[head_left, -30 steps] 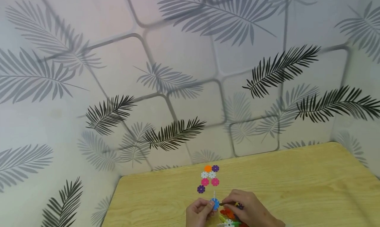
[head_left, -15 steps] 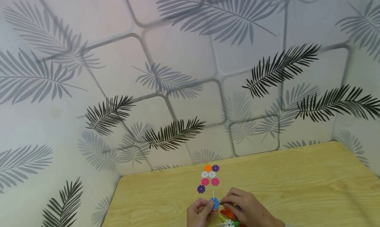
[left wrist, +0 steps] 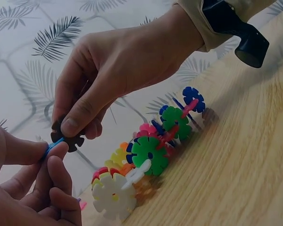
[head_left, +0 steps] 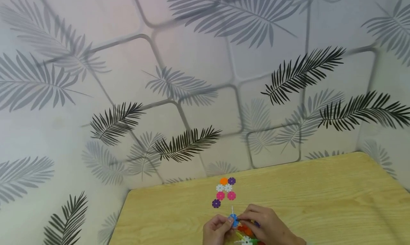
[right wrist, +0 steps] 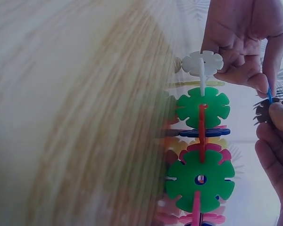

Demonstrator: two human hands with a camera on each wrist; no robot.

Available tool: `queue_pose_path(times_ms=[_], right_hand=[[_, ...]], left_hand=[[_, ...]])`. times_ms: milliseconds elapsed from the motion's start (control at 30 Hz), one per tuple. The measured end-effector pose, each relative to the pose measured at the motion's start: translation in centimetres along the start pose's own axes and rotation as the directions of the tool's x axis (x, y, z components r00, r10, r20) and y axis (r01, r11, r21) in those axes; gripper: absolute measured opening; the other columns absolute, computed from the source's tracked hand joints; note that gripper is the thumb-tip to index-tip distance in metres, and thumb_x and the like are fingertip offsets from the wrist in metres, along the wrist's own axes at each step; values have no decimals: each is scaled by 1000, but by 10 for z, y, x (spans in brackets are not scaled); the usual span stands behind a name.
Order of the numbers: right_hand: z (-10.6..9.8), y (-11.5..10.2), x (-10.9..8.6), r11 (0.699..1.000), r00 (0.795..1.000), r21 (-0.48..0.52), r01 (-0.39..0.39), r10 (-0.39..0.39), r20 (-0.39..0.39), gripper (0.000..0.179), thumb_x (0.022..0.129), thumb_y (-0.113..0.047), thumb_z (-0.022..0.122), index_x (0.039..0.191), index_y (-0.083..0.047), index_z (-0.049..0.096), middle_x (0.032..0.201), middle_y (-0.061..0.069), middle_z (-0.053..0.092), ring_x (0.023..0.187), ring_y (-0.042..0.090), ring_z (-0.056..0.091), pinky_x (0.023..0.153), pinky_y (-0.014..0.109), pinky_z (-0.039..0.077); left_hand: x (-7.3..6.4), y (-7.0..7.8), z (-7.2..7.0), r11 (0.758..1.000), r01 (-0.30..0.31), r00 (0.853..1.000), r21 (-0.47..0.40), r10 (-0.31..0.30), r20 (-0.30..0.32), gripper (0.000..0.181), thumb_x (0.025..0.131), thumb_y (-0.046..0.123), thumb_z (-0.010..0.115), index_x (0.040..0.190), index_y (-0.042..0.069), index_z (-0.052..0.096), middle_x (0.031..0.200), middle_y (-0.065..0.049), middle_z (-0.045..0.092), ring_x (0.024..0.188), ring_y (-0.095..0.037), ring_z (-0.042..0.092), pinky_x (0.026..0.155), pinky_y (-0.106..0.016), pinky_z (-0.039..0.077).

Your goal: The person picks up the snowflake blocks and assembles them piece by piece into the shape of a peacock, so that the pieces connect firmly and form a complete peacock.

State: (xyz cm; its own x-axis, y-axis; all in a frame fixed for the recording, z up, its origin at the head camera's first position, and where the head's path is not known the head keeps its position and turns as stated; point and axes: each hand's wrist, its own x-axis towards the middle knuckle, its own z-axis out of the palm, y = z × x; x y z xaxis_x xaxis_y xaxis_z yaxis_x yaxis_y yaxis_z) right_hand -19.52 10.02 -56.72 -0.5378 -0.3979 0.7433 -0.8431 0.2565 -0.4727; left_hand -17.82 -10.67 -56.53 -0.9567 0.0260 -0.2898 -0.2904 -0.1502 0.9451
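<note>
Blue disc [head_left: 235, 221] is held above the table [head_left: 320, 198], pinched between the thumb and fingers of the left hand [head_left: 215, 230]. Right hand [head_left: 267, 224], to the right of the blue disc, pinches a dark brown disc [left wrist: 76, 143] at its edge; whether slotted in, cannot tell. A white piece [head_left: 232, 211], seen edge-on, projects from the blue disc's far side. Linked coloured discs [left wrist: 153, 159] stand right of the blue disc, nearer the person. Beyond it lie seven flat discs [head_left: 219, 196]: orange, purple, white, pink.
</note>
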Motion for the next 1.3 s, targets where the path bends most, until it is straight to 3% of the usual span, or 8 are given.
queue_pose_path(times_ms=[233, 433, 600, 700, 800, 1000, 1167, 1300], right_hand=[[0, 0, 2, 1000, 1000, 1, 0, 0, -18, 32, 82, 13, 86, 106, -9, 83, 95, -4, 75, 81, 3, 71, 73, 6, 55], [-1, -2, 3, 981, 987, 107, -163, 162, 16, 22, 96, 4, 78, 111, -12, 78, 99, -2, 75, 83, 4, 71, 72, 17, 61], [-7, -5, 8, 881, 913, 241, -408, 396, 99, 10, 108, -11, 68, 114, -15, 74, 101, 1, 75, 83, 7, 69, 70, 24, 63], [-12, -6, 12, 803, 852, 285, -524, 499, 160, 10, 110, -15, 66, 116, -13, 74, 103, 3, 76, 84, 9, 70, 72, 24, 62], [-13, -7, 14, 729, 796, 320, -605, 570, 205, 17, 110, -17, 66, 122, -7, 73, 106, 7, 78, 82, 9, 69, 71, 24, 62], [-10, -6, 15, 597, 716, 405, -693, 635, 289, 29, 110, -17, 66, 134, -2, 67, 107, 12, 77, 87, 11, 70, 75, 24, 61], [-8, -5, 16, 579, 701, 404, -708, 647, 301, 30, 111, -16, 64, 136, 1, 63, 104, 13, 75, 84, 16, 71, 73, 25, 60], [-9, -3, 19, 635, 707, 312, -707, 651, 276, 27, 112, -18, 62, 132, 0, 66, 102, 10, 74, 77, 14, 68, 66, 24, 58]], left_hand=[[0, 5, 3, 1000, 19, 1000, 7, -19, -9, 14, 99, 5, 76, 86, 7, 72, 77, 2, 78, 69, -8, 70, 68, -21, 60], [-1, 11, 2, 994, 23, 1000, 108, -24, 2, 24, 107, 23, 70, 87, 8, 71, 75, 4, 76, 71, -8, 71, 69, -22, 58], [0, 16, -1, 991, -39, 999, 127, 38, 9, 37, 113, 37, 58, 112, 2, 72, 92, 2, 75, 82, -11, 69, 70, -25, 56], [-1, 15, -5, 988, -118, 986, 99, 104, 133, 40, 112, 26, 61, 143, 0, 60, 127, -11, 72, 109, -19, 69, 84, -27, 61], [-3, 13, -7, 982, -175, 952, 65, 152, 267, 60, 107, 14, 68, 161, 2, 45, 153, -21, 58, 131, -28, 63, 100, -30, 61], [-4, 10, -6, 982, -188, 938, 24, 172, 303, 60, 104, 13, 73, 158, -2, 48, 146, -11, 66, 126, -16, 69, 104, -27, 61], [-2, 8, -7, 984, -179, 959, 24, 169, 226, 45, 102, 13, 76, 137, -12, 63, 119, 2, 76, 103, -8, 76, 90, -23, 64], [0, 6, -8, 987, -158, 977, 21, 153, 148, 38, 101, 13, 77, 127, -13, 68, 104, 6, 77, 91, -6, 74, 80, -23, 63]])
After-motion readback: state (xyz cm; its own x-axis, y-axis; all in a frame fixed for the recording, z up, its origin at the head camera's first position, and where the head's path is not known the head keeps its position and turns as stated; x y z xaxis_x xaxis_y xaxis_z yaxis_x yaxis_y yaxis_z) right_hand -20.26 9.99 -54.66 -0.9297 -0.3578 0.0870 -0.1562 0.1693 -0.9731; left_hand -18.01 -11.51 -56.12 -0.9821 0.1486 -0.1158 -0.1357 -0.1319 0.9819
